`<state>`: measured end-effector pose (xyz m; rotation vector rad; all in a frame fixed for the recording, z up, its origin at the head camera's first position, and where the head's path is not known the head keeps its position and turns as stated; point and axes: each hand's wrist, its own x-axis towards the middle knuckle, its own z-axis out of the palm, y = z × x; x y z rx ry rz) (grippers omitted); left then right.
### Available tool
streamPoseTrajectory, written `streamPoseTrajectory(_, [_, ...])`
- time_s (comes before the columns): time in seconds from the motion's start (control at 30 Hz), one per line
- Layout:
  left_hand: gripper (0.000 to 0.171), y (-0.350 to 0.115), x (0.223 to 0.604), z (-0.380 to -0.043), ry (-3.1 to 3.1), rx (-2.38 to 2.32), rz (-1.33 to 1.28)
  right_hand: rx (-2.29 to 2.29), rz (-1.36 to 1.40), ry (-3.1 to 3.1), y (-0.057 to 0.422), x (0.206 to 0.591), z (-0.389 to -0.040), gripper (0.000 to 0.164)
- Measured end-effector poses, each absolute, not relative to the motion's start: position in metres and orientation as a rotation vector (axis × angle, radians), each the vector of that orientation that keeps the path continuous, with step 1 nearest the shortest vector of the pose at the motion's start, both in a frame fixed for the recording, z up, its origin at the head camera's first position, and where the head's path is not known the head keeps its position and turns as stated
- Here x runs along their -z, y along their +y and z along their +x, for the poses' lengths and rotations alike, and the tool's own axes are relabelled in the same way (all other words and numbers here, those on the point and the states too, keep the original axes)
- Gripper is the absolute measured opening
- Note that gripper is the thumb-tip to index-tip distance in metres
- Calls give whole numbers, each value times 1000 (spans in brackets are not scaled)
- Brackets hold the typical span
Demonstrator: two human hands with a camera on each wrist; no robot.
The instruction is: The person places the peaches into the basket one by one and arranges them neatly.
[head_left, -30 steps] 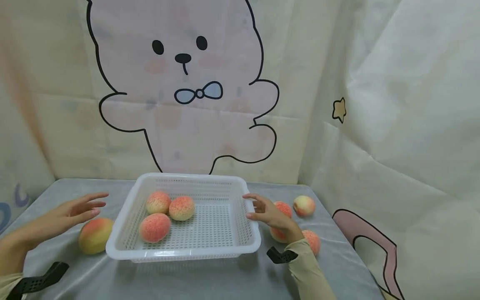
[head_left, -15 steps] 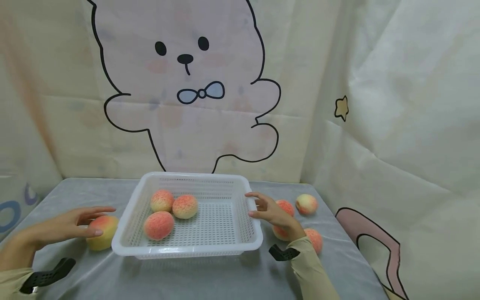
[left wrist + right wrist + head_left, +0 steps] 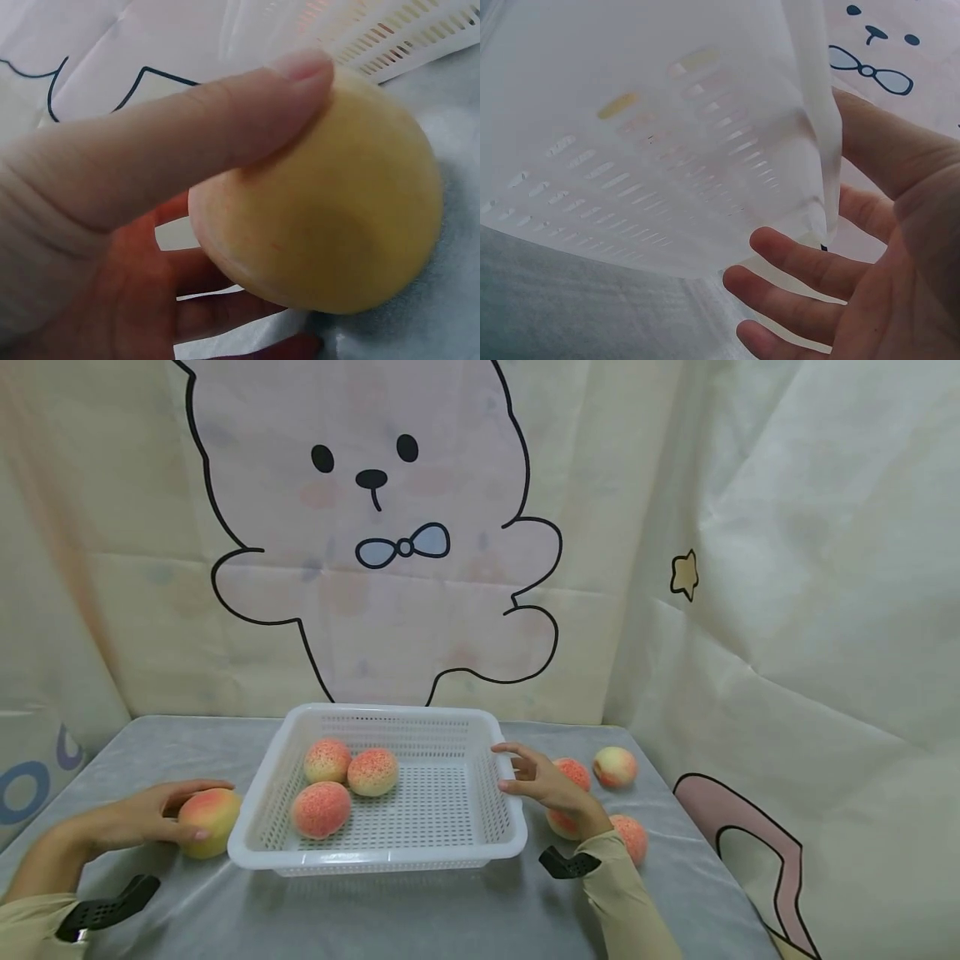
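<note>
At far left, a bare left hand above a khaki sleeve cut off by the frame edge. Curled part-way round a round yellow fruit with a red blush, with thumb across the near face and other fingers largely hidden behind. Just left of the basket; touching its rim or not, cannot tell. Resting on the grey cloth or just clear of it, equally hard to make out. Turned red side up, yellow toward the basket; too nearly round to give a sure long axis, with stem end out of sight.

Next, in the middle, a white rectangular basket of perforated plastic, long axis running left to right. Inside its left half, three round, speckled red-and-yellow peaches.

At the basket's right end, a right hand, half open and hooked loosely on the rim. In the right wrist view, tips of thumb and forefinger hidden behind the rim, with three other fingers outside the wall.

Farther right, four more round peaches, three of them partly covered by hand or sleeve.
</note>
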<state>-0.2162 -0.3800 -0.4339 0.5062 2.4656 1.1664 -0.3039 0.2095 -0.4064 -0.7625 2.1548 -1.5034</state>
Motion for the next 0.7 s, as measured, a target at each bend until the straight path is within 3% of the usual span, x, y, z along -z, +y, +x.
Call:
streamPoseTrajectory(0.37, [66,-380,424,-221,2856,-1144,234,1473,-747,2208,212,407,-300,66])
streamPoseTrajectory(0.7, [68,-355,392,-216,3109,-1404,317,1454,-800,2216,211,407,-304,67])
